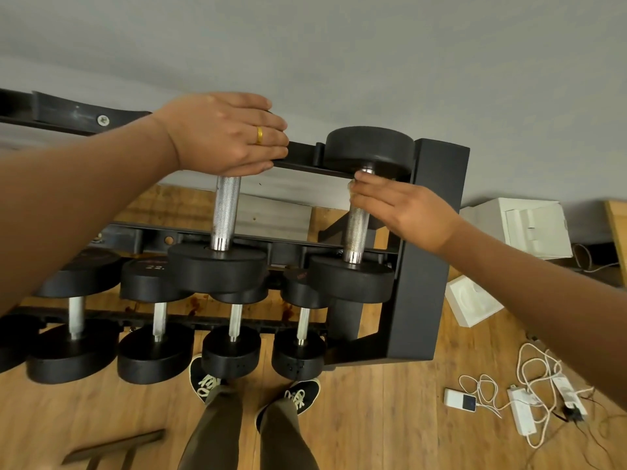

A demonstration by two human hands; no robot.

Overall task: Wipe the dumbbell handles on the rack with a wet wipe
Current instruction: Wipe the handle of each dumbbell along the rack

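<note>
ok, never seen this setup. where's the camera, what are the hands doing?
One camera, worn on the person's head, looks down, so their own shoes show too. In front stands a black dumbbell rack on a wooden floor. The left hand grips the far head of the left upper dumbbell. The right hand lays straight fingers on the handle of the right upper dumbbell. I cannot make out a wipe. Chargers and cables lie on the floor at right.
</note>
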